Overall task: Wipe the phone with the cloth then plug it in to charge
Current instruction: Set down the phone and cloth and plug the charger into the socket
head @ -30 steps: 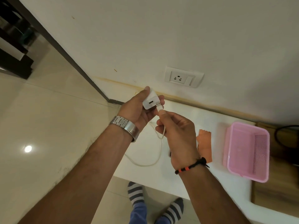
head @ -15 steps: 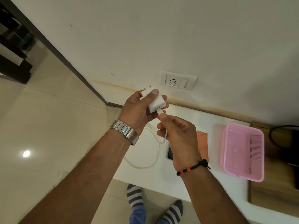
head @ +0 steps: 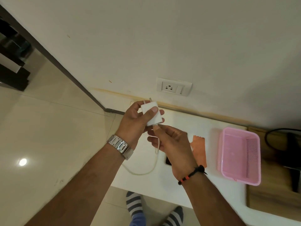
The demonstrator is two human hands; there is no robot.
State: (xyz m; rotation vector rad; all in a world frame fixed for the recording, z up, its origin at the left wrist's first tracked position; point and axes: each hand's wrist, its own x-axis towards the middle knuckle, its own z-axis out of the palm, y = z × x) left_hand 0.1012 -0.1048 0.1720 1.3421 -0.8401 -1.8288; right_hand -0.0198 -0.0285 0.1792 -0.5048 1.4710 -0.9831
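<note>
The left hand (head: 136, 119) is clasping the light, rigid charger (head: 151, 113) by its sides while the right hand (head: 172, 142) is pinching the limp cable (head: 151, 167) at its stiff plug, and the phone (head: 168, 160) is lying on the tabletop (head: 203, 190) beside the cloth (head: 199, 149).

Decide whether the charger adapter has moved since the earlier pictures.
Yes: the charger adapter has turned, prongs now pointing toward the wall beside the wall socket.

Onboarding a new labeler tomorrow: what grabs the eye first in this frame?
Mid-frame, the left hand grips a white charger adapter with its prongs toward the wall, while the right hand pinches the white cable at the adapter's lower end. Next comes the wall socket just above them, then the bright pink basket on the white table at right.
</note>
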